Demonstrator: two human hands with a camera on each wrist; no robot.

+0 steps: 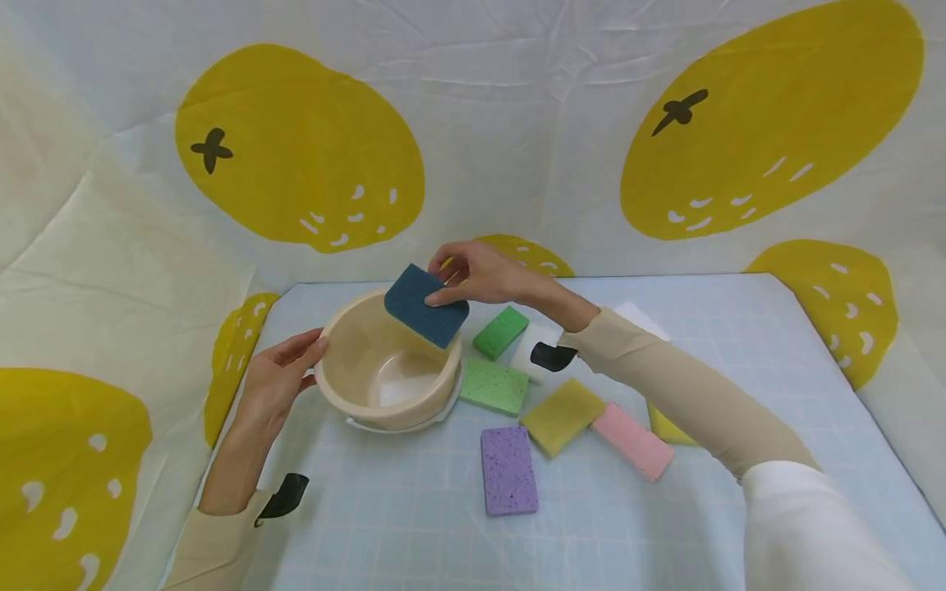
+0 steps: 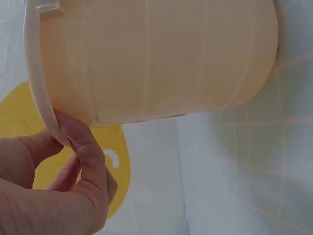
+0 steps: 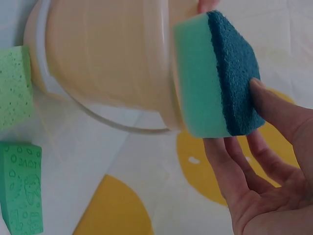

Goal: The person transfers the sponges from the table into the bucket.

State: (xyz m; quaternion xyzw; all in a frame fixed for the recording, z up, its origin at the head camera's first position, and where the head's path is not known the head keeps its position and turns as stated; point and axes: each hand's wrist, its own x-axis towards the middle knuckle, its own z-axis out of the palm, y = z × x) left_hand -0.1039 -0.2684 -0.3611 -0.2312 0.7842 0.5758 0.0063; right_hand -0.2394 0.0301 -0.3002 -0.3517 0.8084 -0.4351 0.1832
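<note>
The right hand [image 1: 480, 277] clasps the blue-topped sponge [image 1: 414, 300] between thumb and fingers over the bucket [image 1: 353, 349], near the far left corner of the table [image 1: 369, 509]. The left hand's [image 1: 272, 382] grip pinches the rim. A slack right grip could drop the sponge outside; a hard tug (leftward, say) might tip the bucket.

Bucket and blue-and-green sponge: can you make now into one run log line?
left grip: holds bucket by rim | right grip: holds blue-and-green sponge at bucket's rim | purple sponge: on table
</note>
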